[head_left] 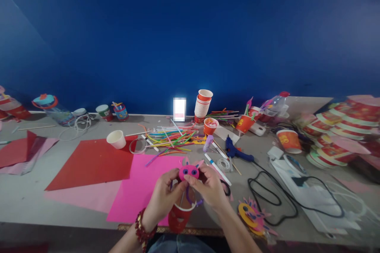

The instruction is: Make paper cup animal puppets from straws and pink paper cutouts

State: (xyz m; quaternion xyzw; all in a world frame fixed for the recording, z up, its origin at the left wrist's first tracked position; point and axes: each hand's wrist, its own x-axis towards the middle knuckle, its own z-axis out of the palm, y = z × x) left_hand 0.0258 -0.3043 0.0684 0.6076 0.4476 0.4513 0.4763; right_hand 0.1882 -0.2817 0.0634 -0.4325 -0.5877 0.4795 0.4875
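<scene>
Pinching a pink face (189, 173) from both sides, the left hand (168, 191) and right hand (210, 189) hold it just above a red cup (179, 221) at the near edge of the bench (26, 195). A purple strip (199, 202) curls at the cup's rim, perhaps joined to the face; the hands partly hide it. Bright pink paper (138, 178) lies beside the left hand.

Blue wall (190, 39), tangled white cable (79, 121)
</scene>
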